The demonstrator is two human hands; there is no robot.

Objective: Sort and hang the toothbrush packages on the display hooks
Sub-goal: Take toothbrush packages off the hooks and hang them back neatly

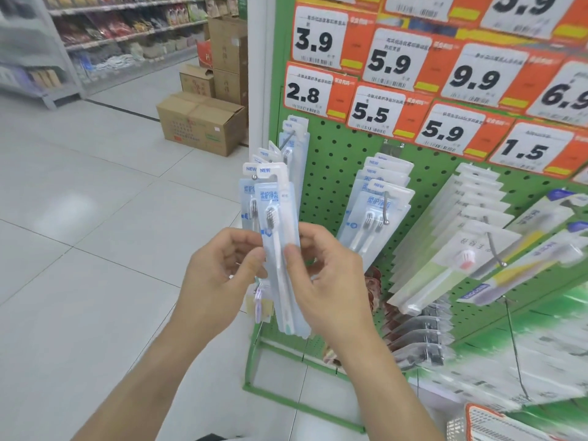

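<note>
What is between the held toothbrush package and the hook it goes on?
Nothing visible. Both hands, left hand and right hand, hold the toothbrush package right beside the hook tip, where identical packages hang.

Your left hand and your right hand are both bare: no gloves, rings or bracelets show on the fingers or wrists. Your left forearm and your right forearm are bare too, uncovered from the wrist to the lower edge of the view, with no sleeve cuff, watch or strap on either. Your fingernails are short and unpainted where they show. A small dark patch at the bottom edge between your forearms may be clothing, but it is too little to tell.
</note>
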